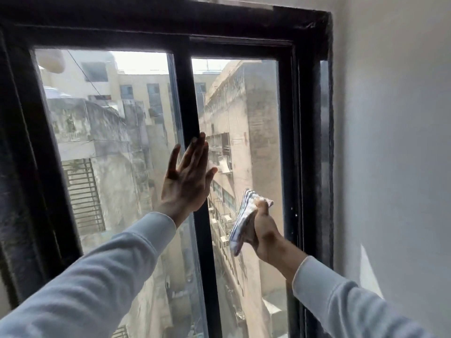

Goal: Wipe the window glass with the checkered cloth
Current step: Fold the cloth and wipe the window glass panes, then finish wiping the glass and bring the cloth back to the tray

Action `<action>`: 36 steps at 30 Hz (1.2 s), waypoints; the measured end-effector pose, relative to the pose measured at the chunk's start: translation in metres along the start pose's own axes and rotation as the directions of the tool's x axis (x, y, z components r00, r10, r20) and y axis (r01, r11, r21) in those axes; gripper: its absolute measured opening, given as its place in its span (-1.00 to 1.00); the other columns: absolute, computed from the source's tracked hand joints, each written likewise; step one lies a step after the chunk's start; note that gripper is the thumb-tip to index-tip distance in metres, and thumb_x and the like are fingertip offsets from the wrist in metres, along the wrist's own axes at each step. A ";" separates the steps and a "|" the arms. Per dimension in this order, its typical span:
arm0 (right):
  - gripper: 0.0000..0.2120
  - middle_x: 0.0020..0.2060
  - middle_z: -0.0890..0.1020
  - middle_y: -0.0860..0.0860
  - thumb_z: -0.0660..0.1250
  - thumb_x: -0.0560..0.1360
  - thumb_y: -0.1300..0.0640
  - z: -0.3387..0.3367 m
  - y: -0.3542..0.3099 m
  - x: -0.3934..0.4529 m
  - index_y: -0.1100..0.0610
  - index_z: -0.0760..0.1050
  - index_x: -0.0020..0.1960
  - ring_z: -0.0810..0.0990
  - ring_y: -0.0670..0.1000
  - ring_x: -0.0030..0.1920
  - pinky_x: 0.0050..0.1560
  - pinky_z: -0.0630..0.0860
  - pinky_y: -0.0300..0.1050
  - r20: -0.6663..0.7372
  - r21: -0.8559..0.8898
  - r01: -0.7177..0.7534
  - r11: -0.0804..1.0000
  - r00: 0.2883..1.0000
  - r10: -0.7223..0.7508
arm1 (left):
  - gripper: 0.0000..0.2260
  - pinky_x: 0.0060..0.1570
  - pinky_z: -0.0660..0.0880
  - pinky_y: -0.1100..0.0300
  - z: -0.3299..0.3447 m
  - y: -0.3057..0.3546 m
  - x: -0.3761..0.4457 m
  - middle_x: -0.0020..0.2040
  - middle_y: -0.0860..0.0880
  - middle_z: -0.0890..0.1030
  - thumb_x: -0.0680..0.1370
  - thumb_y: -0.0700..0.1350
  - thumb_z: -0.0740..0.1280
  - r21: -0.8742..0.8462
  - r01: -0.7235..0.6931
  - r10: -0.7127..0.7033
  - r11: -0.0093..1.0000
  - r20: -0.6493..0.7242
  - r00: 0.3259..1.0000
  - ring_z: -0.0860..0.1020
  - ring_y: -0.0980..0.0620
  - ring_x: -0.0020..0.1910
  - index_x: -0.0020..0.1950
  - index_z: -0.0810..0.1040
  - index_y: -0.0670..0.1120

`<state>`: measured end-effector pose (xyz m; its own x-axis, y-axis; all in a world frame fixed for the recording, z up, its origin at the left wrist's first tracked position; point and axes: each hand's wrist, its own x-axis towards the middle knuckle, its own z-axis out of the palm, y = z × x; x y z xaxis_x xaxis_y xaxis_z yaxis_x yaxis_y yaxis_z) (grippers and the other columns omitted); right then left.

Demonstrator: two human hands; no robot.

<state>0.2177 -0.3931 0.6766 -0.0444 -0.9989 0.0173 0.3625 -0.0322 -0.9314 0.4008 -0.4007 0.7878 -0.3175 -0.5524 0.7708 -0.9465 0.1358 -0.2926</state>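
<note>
A black-framed sliding window fills the view, with a left glass pane (114,147) and a right glass pane (253,123). My right hand (264,231) grips the blue-and-white checkered cloth (241,220), bunched and pressed against the lower part of the right pane. My left hand (189,176) is flat and open, fingers pointing up, its palm resting over the black centre frame bar (186,93) and the edges of both panes. Both arms wear light grey sleeves.
The black outer frame (307,142) borders a white wall (390,142) on the right. Through the dusty glass I see concrete buildings far below. The left frame post (36,154) stands at the left edge.
</note>
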 end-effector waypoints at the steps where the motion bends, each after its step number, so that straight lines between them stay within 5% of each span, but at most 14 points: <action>1: -0.33 0.36 0.62 0.34 -0.05 0.75 -0.30 -0.003 -0.020 -0.014 0.21 0.40 0.53 0.61 0.34 0.39 0.51 0.49 0.36 0.099 0.127 0.033 0.991 0.994 -0.045 | -0.35 0.53 -0.71 0.08 -0.006 0.007 -0.009 0.83 0.02 -0.21 0.80 0.22 -0.13 -0.105 0.030 -0.026 0.994 0.033 0.999 -0.13 0.05 0.83 0.83 -0.10 -0.05; 4: -0.34 0.30 0.68 0.27 -0.04 0.73 -0.26 -0.004 -0.064 -0.057 0.17 0.49 0.54 0.65 0.28 0.29 0.52 0.45 0.36 0.267 0.247 0.025 0.969 0.959 -0.093 | -0.30 0.64 -0.57 0.03 -0.026 0.040 -0.037 0.82 -0.04 0.14 0.76 0.37 -0.12 -0.510 0.292 -0.194 0.809 0.238 0.952 0.15 -0.05 0.82 0.79 0.22 0.01; 6: -0.38 0.20 0.72 0.21 -0.02 0.73 -0.24 -0.001 -0.078 -0.080 0.14 0.62 0.38 0.71 0.23 0.20 0.38 0.57 0.28 0.365 0.231 0.018 0.973 0.925 -0.104 | -0.26 0.77 0.04 -0.32 -0.056 0.060 -0.053 0.55 -0.15 0.59 0.72 0.44 -0.10 -0.776 0.492 -0.219 0.394 0.441 0.870 0.54 -0.17 0.58 0.57 0.54 -0.01; 7: -0.39 0.14 0.73 0.18 -0.01 0.72 -0.23 -0.001 -0.084 -0.092 0.12 0.66 0.29 0.73 0.19 0.13 0.27 0.65 0.20 0.421 0.224 0.017 0.974 0.900 -0.113 | -0.26 0.65 0.37 -0.32 -0.074 0.067 -0.059 0.41 -0.13 0.70 0.71 0.45 -0.09 -0.830 0.535 -0.198 0.159 0.504 0.840 0.65 -0.15 0.44 0.48 0.62 0.02; 8: -0.40 0.08 0.73 0.15 -0.01 0.72 -0.23 -0.002 -0.090 -0.104 0.12 0.67 0.23 0.73 0.17 0.09 0.17 0.69 0.13 0.458 0.213 0.030 0.976 0.880 -0.127 | -0.29 0.52 0.54 -0.27 -0.092 0.072 -0.066 0.35 -0.10 0.74 0.71 0.46 -0.07 -0.837 0.547 -0.164 -0.024 0.543 0.824 0.70 -0.12 0.36 0.42 0.67 0.07; 10: -0.43 0.05 0.70 0.14 0.00 0.72 -0.24 -0.007 -0.101 -0.131 0.11 0.65 0.20 0.71 0.15 0.06 0.10 0.71 0.10 0.484 0.172 0.074 0.982 0.862 -0.150 | -0.37 0.46 0.58 -0.23 -0.128 0.074 -0.079 0.34 -0.10 0.76 0.73 0.41 0.01 -0.821 0.542 -0.116 -0.180 0.565 0.817 0.72 -0.13 0.35 0.39 0.71 0.08; 16: -0.50 -0.15 0.69 0.03 0.02 0.74 -0.19 -0.056 -0.100 -0.201 0.05 0.64 0.01 0.72 0.06 -0.10 -0.02 0.70 0.05 0.404 0.069 0.194 0.979 0.891 -0.205 | -0.63 0.09 0.75 -0.04 -0.182 0.096 -0.119 0.24 -0.25 0.78 0.76 0.08 0.33 -0.891 0.408 -0.271 -0.197 0.450 0.851 0.78 -0.08 0.05 0.32 0.72 -0.19; 21: -0.60 0.22 0.70 0.23 0.27 0.73 -0.03 -0.112 -0.071 -0.254 0.18 0.46 0.46 0.71 0.24 0.24 0.31 0.65 0.28 0.366 -0.011 0.170 0.985 0.918 -0.154 | -0.69 0.20 0.72 -0.28 -0.184 0.151 -0.160 0.11 -0.25 0.79 0.74 0.02 0.38 -0.891 0.413 -0.315 -0.187 0.453 0.834 0.76 -0.32 0.17 0.18 0.73 -0.22; 24: -0.59 0.27 0.73 0.27 0.45 0.64 0.22 -0.153 -0.042 -0.286 0.35 0.54 0.43 0.77 0.22 0.20 0.26 0.71 0.25 0.157 -0.021 0.127 0.992 0.980 -0.122 | -0.74 0.17 0.74 -0.25 -0.165 0.186 -0.194 0.06 -0.12 0.81 0.74 0.05 0.37 -0.860 0.456 -0.240 -0.229 0.504 0.830 0.78 -0.25 0.14 0.14 0.74 -0.11; 28: -0.76 0.07 0.82 0.20 0.47 0.62 0.29 -0.207 0.009 -0.336 0.32 0.65 0.26 0.83 0.16 0.06 0.01 0.77 0.05 -0.093 -0.056 0.055 0.997 0.994 -0.060 | -0.71 0.20 0.77 -0.12 -0.127 0.243 -0.256 0.15 -0.04 0.83 0.72 0.11 0.39 -0.800 0.529 -0.118 -0.283 0.576 0.809 0.80 -0.07 0.16 0.25 0.76 -0.05; 33: -0.91 -0.34 0.80 0.00 0.55 0.55 0.32 -0.281 0.098 -0.405 0.18 0.68 -0.01 0.73 -0.11 -0.45 -0.49 0.62 -0.28 -0.457 -0.108 -0.064 0.992 0.890 0.008 | -0.61 -0.01 0.70 -0.09 -0.085 0.337 -0.364 -0.08 0.02 0.76 0.70 0.24 0.32 -0.753 0.651 -0.018 -0.098 0.655 0.755 0.69 0.00 -0.11 0.03 0.70 -0.07; 36: -0.87 -0.16 0.84 0.07 0.58 0.52 0.32 -0.336 0.162 -0.443 0.12 0.70 -0.03 0.79 -0.02 -0.29 -0.25 0.78 -0.09 -0.582 -0.078 -0.142 0.987 0.810 0.070 | -0.63 -0.16 0.55 0.19 -0.067 0.397 -0.432 -0.13 0.12 0.70 0.72 0.25 0.27 -0.704 0.711 0.111 -0.003 0.706 0.699 0.62 0.27 -0.20 0.00 0.66 0.01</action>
<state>-0.0169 0.0558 0.3958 -0.5522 -0.7911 -0.2630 0.2915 0.1123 -0.9500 0.1586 -0.0527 0.3769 -0.2867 -0.9520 0.1071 -0.2627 0.1857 0.9468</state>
